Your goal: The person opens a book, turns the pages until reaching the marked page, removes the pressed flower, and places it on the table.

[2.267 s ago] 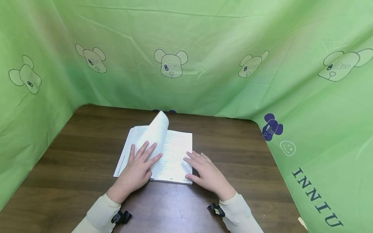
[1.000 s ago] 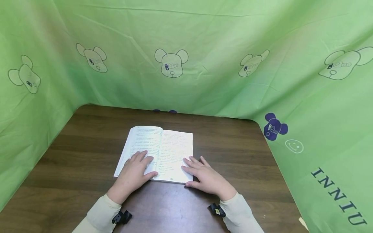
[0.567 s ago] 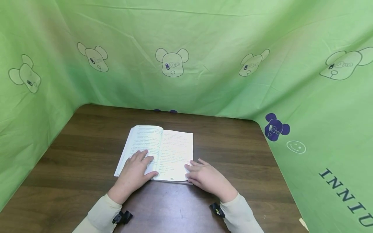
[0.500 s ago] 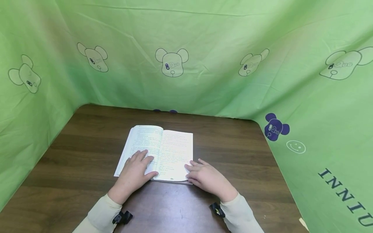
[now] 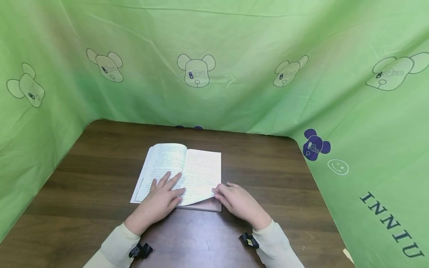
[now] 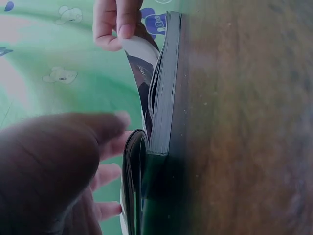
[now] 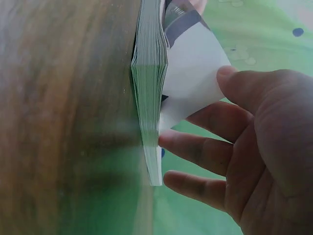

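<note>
An open book with printed text lies on the brown table. My right hand pinches the near right corner of a page between thumb and index finger. That corner is lifted off the thick stack of pages beneath, and a darker printed area shows on its underside. My left hand rests spread over the left-hand pages, fingers pointing away and toward the spine. In the left wrist view, the thinner left part of the book curves up under the left fingers.
Green cloth printed with bear heads hangs around the back and sides of the wooden table. A small pale object lies at the table's right edge. Each wrist carries a black camera.
An upright page fell flat to the left. The right hand then moved to the near right corner, pinched a page and raised it. The left hand's fingers spread out again.
</note>
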Available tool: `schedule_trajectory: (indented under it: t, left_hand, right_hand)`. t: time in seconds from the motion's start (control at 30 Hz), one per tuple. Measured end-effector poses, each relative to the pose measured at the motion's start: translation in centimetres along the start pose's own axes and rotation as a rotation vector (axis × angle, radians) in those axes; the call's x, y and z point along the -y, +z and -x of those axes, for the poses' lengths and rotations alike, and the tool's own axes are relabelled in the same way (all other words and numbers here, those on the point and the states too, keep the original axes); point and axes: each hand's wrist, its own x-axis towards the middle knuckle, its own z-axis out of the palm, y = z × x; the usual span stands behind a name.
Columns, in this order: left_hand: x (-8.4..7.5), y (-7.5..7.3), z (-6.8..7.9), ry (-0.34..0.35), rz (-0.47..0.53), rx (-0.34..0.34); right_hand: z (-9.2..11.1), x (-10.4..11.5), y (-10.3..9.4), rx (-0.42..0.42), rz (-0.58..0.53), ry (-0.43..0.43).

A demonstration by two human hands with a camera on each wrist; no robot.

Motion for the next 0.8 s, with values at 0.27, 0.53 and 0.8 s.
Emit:
schedule_trajectory:
  t: [0.27, 0.53, 0.8]
  left_hand:
    - [-0.3, -0.32, 0.2, -0.005, 0.0, 0.041]
    - [-0.31, -0.1, 0.03, -0.001, -0.045, 0.029]
    - [-0.14, 0.13, 0.16, 0.004, -0.009, -0.002]
  right_hand:
    - [-0.34, 0.09, 0.11, -0.14, 0.065, -0.038]
    - [-0.34, 0.01, -0.19, -0.308, 0.089, -0.148]
    - [-0.46, -0.36, -0.11, -0.451, 0.027, -0.122]
